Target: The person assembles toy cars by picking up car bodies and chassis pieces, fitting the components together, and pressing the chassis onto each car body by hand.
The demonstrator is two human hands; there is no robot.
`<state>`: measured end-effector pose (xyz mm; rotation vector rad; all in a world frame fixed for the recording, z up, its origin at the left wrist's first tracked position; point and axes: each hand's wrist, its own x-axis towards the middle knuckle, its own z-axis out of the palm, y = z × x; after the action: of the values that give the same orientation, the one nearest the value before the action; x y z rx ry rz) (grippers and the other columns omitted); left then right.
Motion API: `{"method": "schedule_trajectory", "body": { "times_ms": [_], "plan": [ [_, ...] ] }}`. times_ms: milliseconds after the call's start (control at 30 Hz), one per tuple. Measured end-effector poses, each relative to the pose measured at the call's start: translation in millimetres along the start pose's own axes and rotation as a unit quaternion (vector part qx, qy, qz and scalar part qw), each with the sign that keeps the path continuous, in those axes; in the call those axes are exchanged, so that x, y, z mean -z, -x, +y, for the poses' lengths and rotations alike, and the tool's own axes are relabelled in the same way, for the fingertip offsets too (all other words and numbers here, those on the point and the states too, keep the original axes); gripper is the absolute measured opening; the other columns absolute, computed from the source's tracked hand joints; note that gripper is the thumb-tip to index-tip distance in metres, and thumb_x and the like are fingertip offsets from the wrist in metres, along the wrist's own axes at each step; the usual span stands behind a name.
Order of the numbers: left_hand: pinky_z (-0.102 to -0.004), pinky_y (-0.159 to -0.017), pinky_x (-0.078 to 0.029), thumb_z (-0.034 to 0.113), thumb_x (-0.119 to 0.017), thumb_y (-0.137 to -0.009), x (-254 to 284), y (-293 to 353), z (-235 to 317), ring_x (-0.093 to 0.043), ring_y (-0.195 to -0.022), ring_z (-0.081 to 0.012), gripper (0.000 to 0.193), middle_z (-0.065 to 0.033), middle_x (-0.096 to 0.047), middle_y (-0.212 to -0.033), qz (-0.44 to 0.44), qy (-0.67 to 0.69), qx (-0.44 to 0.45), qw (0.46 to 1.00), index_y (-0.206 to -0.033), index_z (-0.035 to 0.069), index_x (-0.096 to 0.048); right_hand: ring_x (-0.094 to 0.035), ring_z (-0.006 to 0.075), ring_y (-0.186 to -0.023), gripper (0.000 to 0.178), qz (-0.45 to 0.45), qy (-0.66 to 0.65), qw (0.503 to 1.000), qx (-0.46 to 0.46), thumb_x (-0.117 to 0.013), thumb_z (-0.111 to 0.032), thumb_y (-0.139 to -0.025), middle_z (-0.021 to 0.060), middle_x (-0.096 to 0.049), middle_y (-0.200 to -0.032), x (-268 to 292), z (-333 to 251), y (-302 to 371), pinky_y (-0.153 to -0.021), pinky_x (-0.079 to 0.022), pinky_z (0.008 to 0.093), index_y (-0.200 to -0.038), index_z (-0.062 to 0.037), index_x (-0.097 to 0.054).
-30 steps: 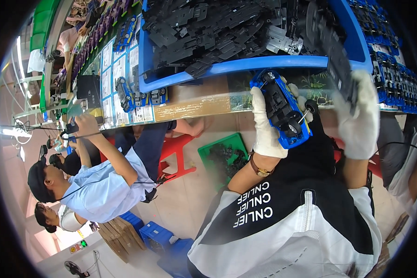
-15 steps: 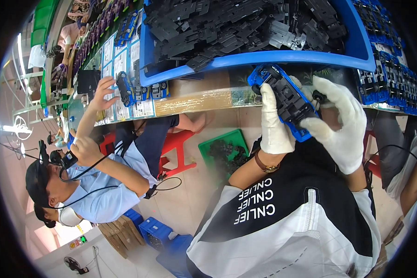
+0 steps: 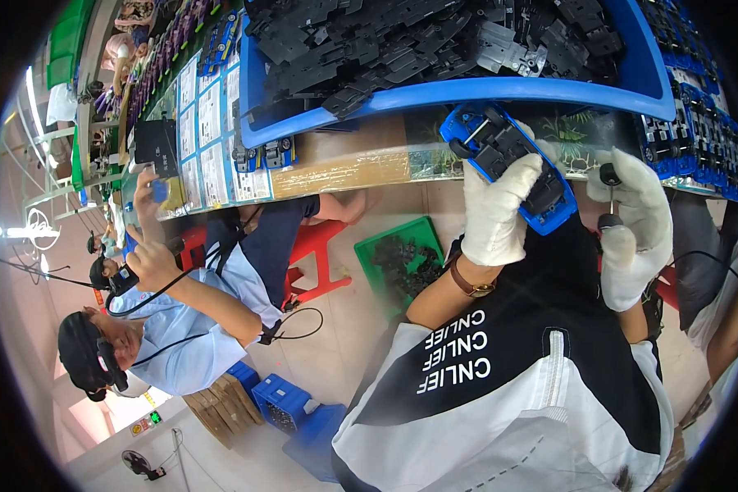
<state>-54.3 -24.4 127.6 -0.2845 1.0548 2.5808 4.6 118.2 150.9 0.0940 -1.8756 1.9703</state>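
Note:
My left hand [image 3: 497, 205], in a white glove, grips a blue toy car [image 3: 549, 215] with its black underside [image 3: 500, 152] turned up. The thumb lies across that underside. Black wheels show at the car's far end. To its right, my gloved right hand [image 3: 641, 221] is closed on a wheel axle [image 3: 610, 197], a thin metal rod with a black wheel at each end. This axle is apart from the car and stands roughly upright in the picture.
Just beyond my hands, a blue bin [image 3: 467, 88] holds many black plastic plates [image 3: 369, 57]. Rows of blue toy cars [image 3: 697, 135] stand at the right. At left, a co-worker [image 3: 197, 303] sits at the table. A green tray [image 3: 398, 262] of black parts lies below the table edge.
My right hand has drawn away from the car to the right with the wheel axle. The left thumb has moved onto the car's underside. The co-worker's hands and head have moved.

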Motion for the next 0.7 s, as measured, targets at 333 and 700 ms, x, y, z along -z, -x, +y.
{"method": "schedule_trajectory", "body": {
  "times_ms": [333, 700],
  "plan": [
    [-0.0352, -0.082, -0.053, -0.005, -0.06, -0.082, -10.5, 2.8, 3.2, -0.061, -0.097, -0.0193, 0.034, -0.0066, -0.061, -0.098, 0.019, 0.121, 0.01, 0.992, -0.112, 0.007, -0.054, -0.059, 0.0364, -0.089, 0.058, -0.193, 0.227, 0.918, 0.26, -0.077, -0.042, -0.067, 0.0178, -0.058, -0.103, 11.5, 13.1, 1.0, -0.076, -0.048, 0.0426, -0.102, -0.0006, -0.059],
    [-0.0388, -0.091, -0.05, 0.002, -0.062, -0.084, -5.8, 8.7, -6.4, -0.053, -0.112, -0.0234, 0.056, -0.0019, -0.05, -0.12, -0.037, 0.086, -0.017, 0.995, -0.132, 0.016, -0.038, -0.058, 0.0113, -0.084, 0.031, -0.026, -0.166, 0.935, -0.312, -0.054, -0.023, -0.09, 0.0076, -0.058, -0.101, -8.4, 11.5, 5.1, -0.055, -0.05, 0.0237, -0.112, 0.0, -0.053]
  ]
}}
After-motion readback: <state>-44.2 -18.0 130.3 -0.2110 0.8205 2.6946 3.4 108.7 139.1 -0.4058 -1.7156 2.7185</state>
